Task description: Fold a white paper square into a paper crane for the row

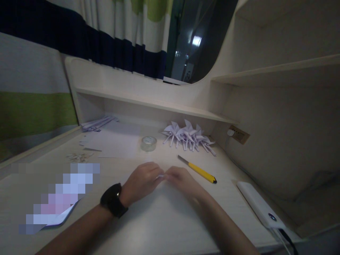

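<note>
My left hand point(142, 181), with a black watch on its wrist, is closed in a pinch above the middle of the desk. My right hand point(181, 179) is pinched against it, fingertips meeting. Between the fingers shows a small bit of white paper point(160, 176); most of it is hidden by both hands. Beyond the right hand lies a yellow utility knife point(200, 171) with its blade out. A roll of clear tape point(148, 143) rests farther back. Several white paper pinwheels point(187, 134) are heaped at the back right.
White paper sheets point(117, 138) and rolled paper sticks point(98, 124) lie at the back left, near a pile of small pale bits point(79, 156). A pixelated phone point(61, 216) is at the left. A white power bank point(259, 203) with cables lies right. A shelf point(154, 106) overhangs the back.
</note>
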Tool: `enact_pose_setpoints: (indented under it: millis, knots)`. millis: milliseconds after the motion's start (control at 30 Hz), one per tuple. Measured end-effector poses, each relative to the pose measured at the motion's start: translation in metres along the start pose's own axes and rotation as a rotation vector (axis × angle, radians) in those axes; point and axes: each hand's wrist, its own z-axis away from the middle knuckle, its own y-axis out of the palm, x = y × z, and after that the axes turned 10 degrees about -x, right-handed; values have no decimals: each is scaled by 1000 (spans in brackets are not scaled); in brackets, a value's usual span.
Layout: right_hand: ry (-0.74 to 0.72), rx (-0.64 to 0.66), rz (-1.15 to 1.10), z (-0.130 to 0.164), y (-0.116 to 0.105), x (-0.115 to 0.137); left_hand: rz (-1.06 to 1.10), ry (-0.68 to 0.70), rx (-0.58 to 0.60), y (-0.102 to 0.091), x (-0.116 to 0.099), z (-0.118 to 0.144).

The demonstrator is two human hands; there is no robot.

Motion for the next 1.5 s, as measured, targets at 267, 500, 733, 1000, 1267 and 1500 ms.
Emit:
enact_pose_setpoints:
  millis: [267,500,733,1000,1267,1500]
  knots:
    - [113,197,-103,-1,-8,-12,119,-51,94,5,-5,2]
    - [270,329,-225,1,-8,-14,382,-307,198,7,-1,-1]
    - [274,317,-227,1,-14,-9,590,-393,321,6,6,-4]
    - [62,38,156,5,-1,-13,582,-532,291,9,13,-6]
    - [-98,-51,333,5,8,-15,553,-505,244,10,10,-4]
    - [100,18,35,4,3,-18,543,-470,258,8,9,-5]
